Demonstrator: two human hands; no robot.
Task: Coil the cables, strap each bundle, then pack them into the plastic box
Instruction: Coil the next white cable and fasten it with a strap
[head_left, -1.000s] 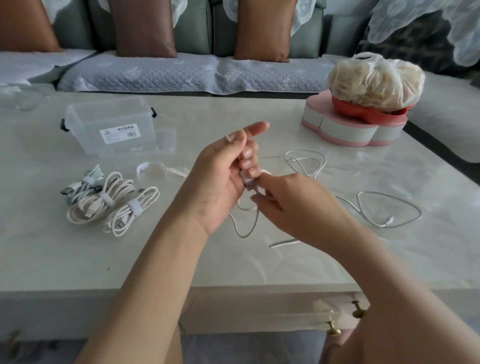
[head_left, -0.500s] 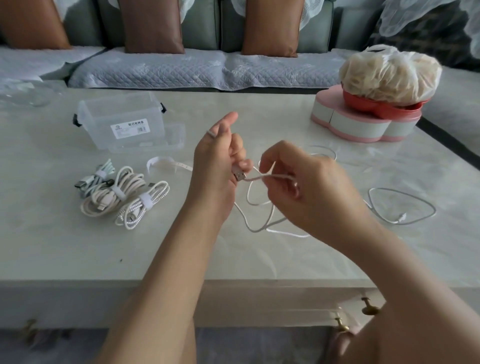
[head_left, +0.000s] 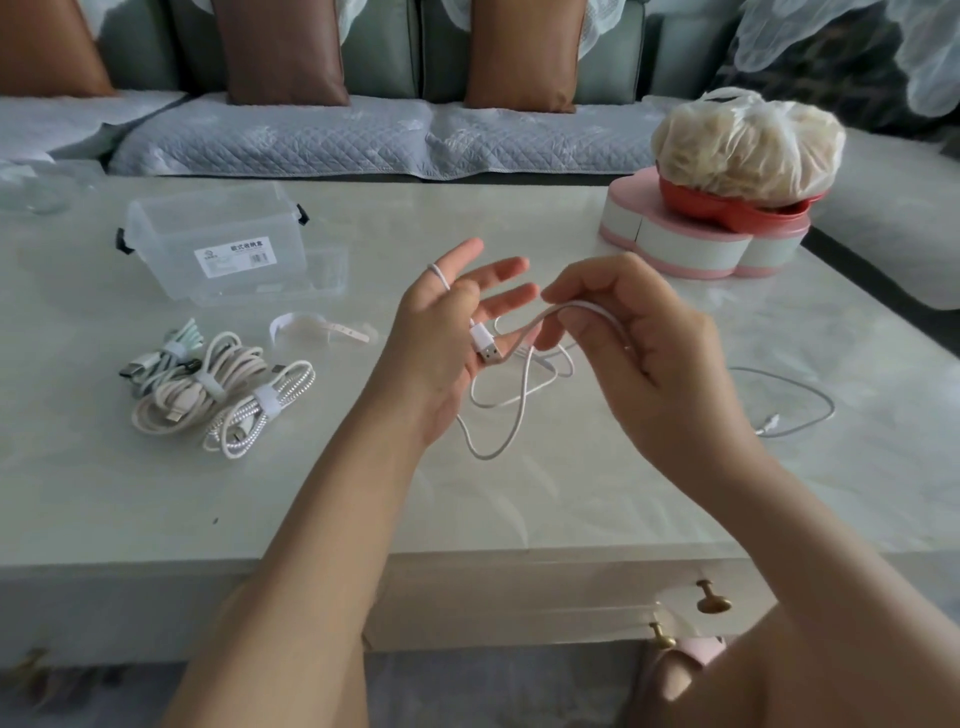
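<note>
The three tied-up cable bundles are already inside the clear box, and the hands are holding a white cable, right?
Not quite. The head view shows the three strapped bundles lying on the table near the plastic box, not inside it. The left hand and right hand are indeed holding a white cable.

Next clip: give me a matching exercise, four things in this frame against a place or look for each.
1 white cable
2 plastic box
3 loose strap
4 plastic bag

A sitting on top of the pink container
B pinched by the right hand
C lying unused beside the strapped bundles
D clear, with black latches

Pairs: 1-B, 2-D, 3-C, 4-A
</note>
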